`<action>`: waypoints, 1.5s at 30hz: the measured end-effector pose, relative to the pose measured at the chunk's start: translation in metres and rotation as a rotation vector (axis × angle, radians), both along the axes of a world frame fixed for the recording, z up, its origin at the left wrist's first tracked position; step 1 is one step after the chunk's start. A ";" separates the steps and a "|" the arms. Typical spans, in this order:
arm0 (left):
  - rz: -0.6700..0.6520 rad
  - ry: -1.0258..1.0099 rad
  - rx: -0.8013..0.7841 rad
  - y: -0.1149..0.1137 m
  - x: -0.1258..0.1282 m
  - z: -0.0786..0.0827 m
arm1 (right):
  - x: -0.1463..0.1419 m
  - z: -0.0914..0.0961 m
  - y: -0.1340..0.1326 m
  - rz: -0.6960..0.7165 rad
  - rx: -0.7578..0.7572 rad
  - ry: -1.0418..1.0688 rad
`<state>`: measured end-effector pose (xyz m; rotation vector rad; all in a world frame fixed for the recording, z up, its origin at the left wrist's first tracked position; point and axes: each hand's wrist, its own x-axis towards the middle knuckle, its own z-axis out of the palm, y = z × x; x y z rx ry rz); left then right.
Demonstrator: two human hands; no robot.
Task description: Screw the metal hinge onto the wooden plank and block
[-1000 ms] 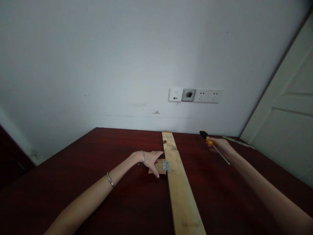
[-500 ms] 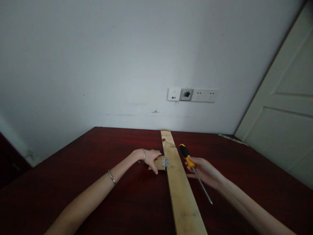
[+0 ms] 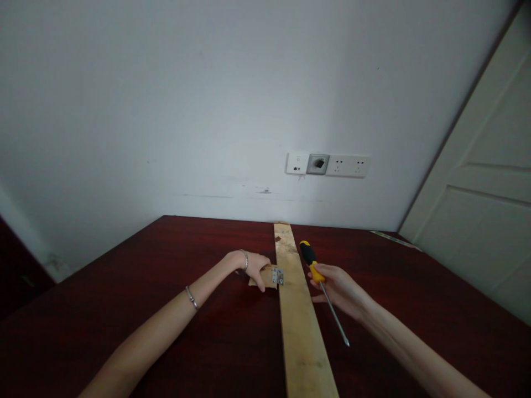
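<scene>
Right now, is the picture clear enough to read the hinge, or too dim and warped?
Head view: dim and soft, the dark table swallowing detail; the hinge is a small bright patch, its screws too small to tell; no glare; the head view's wide angle bends the door edge at right; left hand on the wood block and right hand gripping the screwdriver show no motion blur.

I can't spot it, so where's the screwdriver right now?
In the head view, the screwdriver is held in the right hand, just right of the long wooden plank on the dark red table, handle toward the wall.
</scene>
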<state>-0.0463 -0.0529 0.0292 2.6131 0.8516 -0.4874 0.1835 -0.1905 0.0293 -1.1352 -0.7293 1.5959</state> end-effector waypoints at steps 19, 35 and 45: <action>-0.008 0.082 0.121 -0.004 0.001 0.008 | -0.005 0.074 0.066 -0.268 0.697 -0.425; -0.012 0.011 0.093 -0.011 0.000 0.020 | -0.015 0.067 0.067 -0.059 0.868 -0.573; -0.016 0.007 0.106 -0.013 0.000 0.024 | -0.019 0.062 0.068 -0.005 0.863 -0.514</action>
